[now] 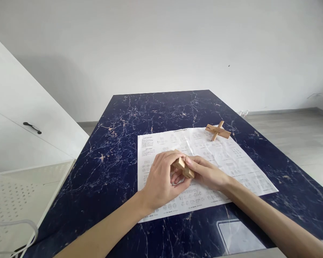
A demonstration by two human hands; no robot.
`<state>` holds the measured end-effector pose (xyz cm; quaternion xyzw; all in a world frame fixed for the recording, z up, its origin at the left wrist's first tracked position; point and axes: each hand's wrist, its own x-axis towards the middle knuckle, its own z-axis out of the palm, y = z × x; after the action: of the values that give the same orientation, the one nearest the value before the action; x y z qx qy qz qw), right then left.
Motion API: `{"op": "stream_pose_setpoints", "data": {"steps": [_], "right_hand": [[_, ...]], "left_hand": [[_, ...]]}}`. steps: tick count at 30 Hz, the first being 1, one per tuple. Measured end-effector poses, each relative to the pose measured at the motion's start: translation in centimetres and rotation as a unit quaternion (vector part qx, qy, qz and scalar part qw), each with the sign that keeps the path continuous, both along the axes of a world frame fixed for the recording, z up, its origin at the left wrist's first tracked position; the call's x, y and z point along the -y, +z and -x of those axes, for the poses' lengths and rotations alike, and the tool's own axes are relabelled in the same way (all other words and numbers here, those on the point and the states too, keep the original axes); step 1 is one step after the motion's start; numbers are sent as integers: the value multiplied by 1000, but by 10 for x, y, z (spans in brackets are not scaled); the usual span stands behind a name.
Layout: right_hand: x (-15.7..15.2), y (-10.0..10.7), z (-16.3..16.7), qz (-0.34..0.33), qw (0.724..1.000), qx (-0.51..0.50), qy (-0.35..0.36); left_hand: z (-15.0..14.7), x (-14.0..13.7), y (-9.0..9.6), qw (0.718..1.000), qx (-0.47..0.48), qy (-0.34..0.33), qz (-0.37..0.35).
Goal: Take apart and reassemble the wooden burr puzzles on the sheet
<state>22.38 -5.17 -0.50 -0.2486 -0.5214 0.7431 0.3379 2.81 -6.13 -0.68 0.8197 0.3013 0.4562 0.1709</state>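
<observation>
Between my two hands are joined wooden puzzle pieces [181, 164], light brown and blocky, held above the printed sheet. My left hand [164, 175] curls around them from the left, its fingers over the top and its thumb below. From the right, my right hand [204, 170] grips the same pieces, with its thumb pressed on the near face. Part of the wood is hidden behind my fingers. A white instruction sheet [228, 168] with small printed diagrams lies under both hands. On its far right corner rests a cross of two wooden pieces [218, 131].
The dark blue marble-patterned table [118, 143] extends away to a pale wall. At its near edge lies a light rectangular panel [239, 234]. A white cabinet [16, 118] with a black handle stands left, near a perforated white surface [13, 197] and a pale cable [29, 224].
</observation>
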Motion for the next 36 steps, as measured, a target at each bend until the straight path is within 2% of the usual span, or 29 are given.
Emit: {"op": "stream_pose_setpoints", "data": {"steps": [4,8,13,18,24,26,31,36], "right_hand": [[-1,4,-3,11,1000,2,-19],[-3,6,-7,-2,998,24,-62],[-4,7,-3,-89,989,87,-77],[0,5,1,-159,967,171,-103],[1,1,-1,-222,951,204,-75],[2,1,0,-252,939,221,-79],[5,4,1,-374,883,278,-57],[8,4,1,-403,856,323,-21]], "left_hand": [[1,1,2,999,14,14,42],[0,0,2,993,51,56,87],[0,-4,3,979,99,113,134],[-2,-7,5,968,133,127,173],[-1,-11,4,954,164,130,215],[-1,-12,4,952,169,128,221],[-1,-12,5,951,167,128,226],[-2,-12,6,948,172,121,238]]}}
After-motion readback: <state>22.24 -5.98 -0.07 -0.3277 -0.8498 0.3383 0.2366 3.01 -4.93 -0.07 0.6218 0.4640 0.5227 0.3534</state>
